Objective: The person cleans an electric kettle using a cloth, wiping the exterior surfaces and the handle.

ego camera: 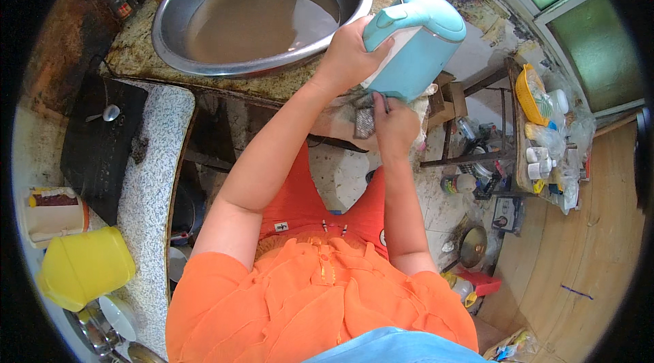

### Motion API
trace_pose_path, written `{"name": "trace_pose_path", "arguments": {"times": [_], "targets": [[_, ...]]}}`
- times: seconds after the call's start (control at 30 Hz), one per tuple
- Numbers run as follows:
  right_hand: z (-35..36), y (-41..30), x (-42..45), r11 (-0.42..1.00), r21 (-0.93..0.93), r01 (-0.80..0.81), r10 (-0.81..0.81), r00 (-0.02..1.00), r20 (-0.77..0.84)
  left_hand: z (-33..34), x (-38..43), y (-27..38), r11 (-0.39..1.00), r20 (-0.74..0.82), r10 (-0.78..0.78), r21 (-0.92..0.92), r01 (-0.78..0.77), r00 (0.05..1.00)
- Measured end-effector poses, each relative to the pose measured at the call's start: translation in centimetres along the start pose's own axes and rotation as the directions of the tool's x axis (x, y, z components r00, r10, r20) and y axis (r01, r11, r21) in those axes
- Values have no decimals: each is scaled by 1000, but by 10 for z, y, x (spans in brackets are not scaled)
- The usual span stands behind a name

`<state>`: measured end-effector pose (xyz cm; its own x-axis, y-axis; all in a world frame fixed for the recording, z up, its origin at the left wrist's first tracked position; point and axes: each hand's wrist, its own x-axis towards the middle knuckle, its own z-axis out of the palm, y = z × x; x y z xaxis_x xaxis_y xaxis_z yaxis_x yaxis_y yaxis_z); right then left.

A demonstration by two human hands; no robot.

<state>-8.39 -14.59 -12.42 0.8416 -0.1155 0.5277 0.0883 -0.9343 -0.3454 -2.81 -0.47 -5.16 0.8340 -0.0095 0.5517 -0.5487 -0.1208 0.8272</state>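
My left hand [352, 54] grips the handle of a light blue electric kettle [424, 61], which is tilted over the front right edge of the worktop. Below it, my right hand [396, 120] is closed on a grey cloth or scouring pad [365, 120], held at the kettle's base; its exact material is not plain. Left of the kettle, a large stainless steel basin [265, 65] holds cloudy brown water. The kettle's lid is closed.
Bottles with red caps [120, 0] stand behind the basin. At left, a speckled counter [148, 184] bears a black panel [97, 148], a spoon [111, 112] and a yellow plastic container [84, 268]. A cluttered shelf [521, 158] with a yellow basket [531, 97] stands at right.
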Motion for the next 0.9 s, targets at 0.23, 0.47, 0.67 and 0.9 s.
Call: {"name": "trace_pose_path", "arguments": {"times": [0.23,0.47,0.67,0.9], "targets": [[-52,-24,50,919,262,296,-141,864,-483,-9,-3,1,999,-36,-37,-1,37,999],[9,8,9,856,120,502,-461,848,-261,2,-2,7,999,-4,-39,-35,39,999],[-18,-8,40,878,173,445,-355,851,-386,-4,-4,2,995,7,-90,-45,91,996],[-7,33,8,873,89,480,-472,876,-98,3,-2,4,998,-10,-54,-34,53,999]]}}
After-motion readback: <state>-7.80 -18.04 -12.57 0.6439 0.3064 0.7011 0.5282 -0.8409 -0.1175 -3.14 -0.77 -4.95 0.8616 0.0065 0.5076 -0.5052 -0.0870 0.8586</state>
